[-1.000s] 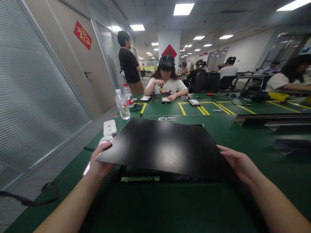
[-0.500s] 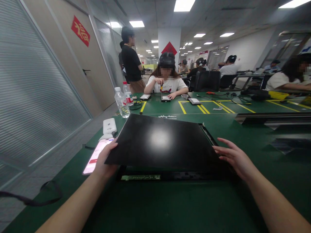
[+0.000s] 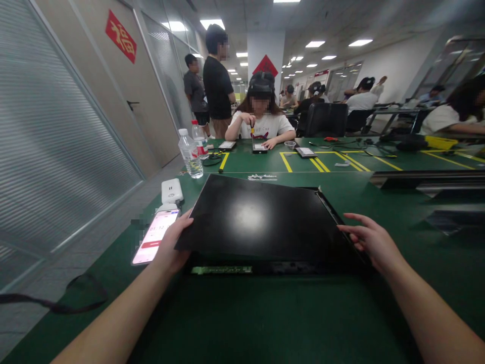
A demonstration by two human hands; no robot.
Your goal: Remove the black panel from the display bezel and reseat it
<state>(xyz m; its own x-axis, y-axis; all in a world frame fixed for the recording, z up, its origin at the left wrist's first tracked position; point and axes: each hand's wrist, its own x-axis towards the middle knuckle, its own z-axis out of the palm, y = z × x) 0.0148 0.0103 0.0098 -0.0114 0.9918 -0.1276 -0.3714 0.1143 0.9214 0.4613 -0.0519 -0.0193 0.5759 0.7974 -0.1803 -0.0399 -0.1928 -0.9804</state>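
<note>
Lowered since the earlier frame: black panel [image 3: 246, 222], left near corner drawn inward, more of the dark frame [image 3: 328, 206] bared at 2 to 3 o'clock; phone [image 3: 156, 237] at 9, now less covered by the left hand [image 3: 174, 250]. Clock centred on the panel, 12 farthest from the wearer. Panel: tilted over the frame, left near corner raised at 8, right side apparently lower, close to the rim. Frame: on the green table [image 3: 273, 318], circuit strip [image 3: 223, 270] exposed at 7. Left hand: at 8 to 9, thumb over the panel edge, other fingers mostly hidden beneath, pinching the panel. Right hand [image 3: 373, 245]: at 3 to 4, fingers parted, tips at the right edge; on panel or rim, cannot tell. Beyond: white block [image 3: 172, 191] at 10, two water bottles [image 3: 190, 154] at 11. For sound lowering, by judgement: square the right edge first, check the far corners, ease down the left side, slip fingertips out before the gap narrows, press margins only, spare the circuit strip.
</note>
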